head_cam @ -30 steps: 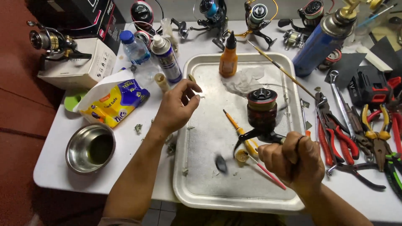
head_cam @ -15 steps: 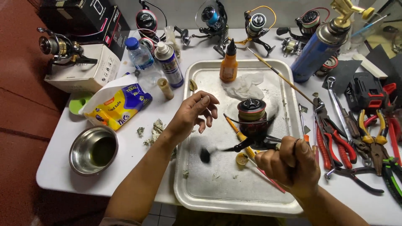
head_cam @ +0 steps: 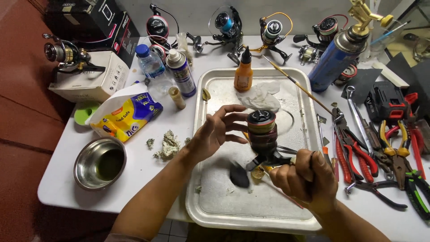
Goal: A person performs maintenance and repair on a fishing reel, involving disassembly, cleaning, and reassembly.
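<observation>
A fishing reel (head_cam: 262, 134) with a dark spool of yellowish line stands above a metal tray (head_cam: 215, 210). My right hand (head_cam: 304, 179) grips the reel at its base, along with a thin brush handle. My left hand (head_cam: 215, 132) reaches toward the spool from the left, fingers spread, fingertips next to the spool; whether they touch it I cannot tell. The reel's black handle knob (head_cam: 238, 175) hangs low over the tray. A crumpled white tissue (head_cam: 262, 96) and an orange bottle (head_cam: 244, 71) sit at the tray's far end.
Left of the tray: a steel bowl (head_cam: 99, 162), a yellow-blue packet (head_cam: 125, 117), grey debris (head_cam: 168, 143), a spray can (head_cam: 181, 74), a water bottle (head_cam: 149, 62). Several reels (head_cam: 224, 24) line the back. A blue gas canister (head_cam: 336, 58) and pliers (head_cam: 354, 152) lie to the right.
My left hand moved from the tray's left edge toward the spool. My right hand lifted the reel and turned it so the handle knob swung down and left.
</observation>
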